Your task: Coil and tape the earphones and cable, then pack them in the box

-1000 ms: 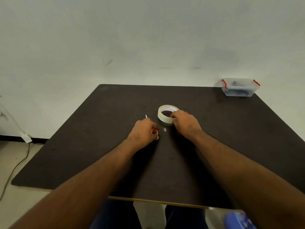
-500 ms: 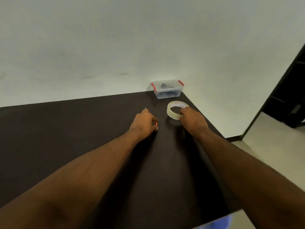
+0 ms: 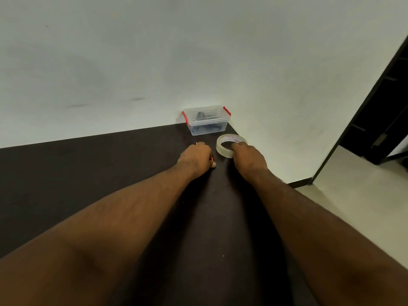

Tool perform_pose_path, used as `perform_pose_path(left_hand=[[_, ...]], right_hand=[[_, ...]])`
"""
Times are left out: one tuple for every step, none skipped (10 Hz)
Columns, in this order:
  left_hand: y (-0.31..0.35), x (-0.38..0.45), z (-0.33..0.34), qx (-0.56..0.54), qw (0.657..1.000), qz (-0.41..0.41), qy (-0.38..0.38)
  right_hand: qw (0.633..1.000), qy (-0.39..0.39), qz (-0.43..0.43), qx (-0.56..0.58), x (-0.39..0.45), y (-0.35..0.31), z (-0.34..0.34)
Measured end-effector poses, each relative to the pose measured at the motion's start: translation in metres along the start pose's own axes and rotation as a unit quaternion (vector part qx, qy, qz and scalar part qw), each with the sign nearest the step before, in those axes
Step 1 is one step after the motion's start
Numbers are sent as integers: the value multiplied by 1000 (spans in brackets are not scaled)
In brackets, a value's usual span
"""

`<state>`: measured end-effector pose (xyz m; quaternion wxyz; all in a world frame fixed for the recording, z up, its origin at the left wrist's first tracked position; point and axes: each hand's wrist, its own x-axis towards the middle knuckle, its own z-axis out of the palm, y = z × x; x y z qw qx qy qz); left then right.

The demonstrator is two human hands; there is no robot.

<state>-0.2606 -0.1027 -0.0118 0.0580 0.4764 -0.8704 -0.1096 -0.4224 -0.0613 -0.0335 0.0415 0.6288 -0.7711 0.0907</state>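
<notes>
Head view: right hand grips the tape roll; left hand is clenched on a small orange-handled tool. The lidded clear box, holding dark items, sits just beyond, nearer the right hand.

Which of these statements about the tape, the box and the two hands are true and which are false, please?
1. The right hand rests on the tape roll. True.
2. The clear box stands at the table's near edge. False: it sits at the far corner of the table, by the wall.
3. The box has red latches. True.
4. The left hand lies flat and open. False: it is closed around a small orange-handled item, mostly hidden.
5. The tape roll is inside the box. False: it lies on the table.
</notes>
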Motion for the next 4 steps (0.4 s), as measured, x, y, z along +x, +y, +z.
perform_pose_path(left_hand=[[-5,-11,-3,-8,1000,-4,27],[-15,-18,-10,-22,999,-4,43],[-31,-24,-29,-40,998,-27,42],[-60,-24,-51,-37,997,-62,30]], right_hand=[[997,19,-31,-69,-3,-6,-6],[989,56,-65,-124,-1,-28,-17],[987,51,-81,-130,9,-67,-34],[991,-6,-97,-87,25,-121,-35]])
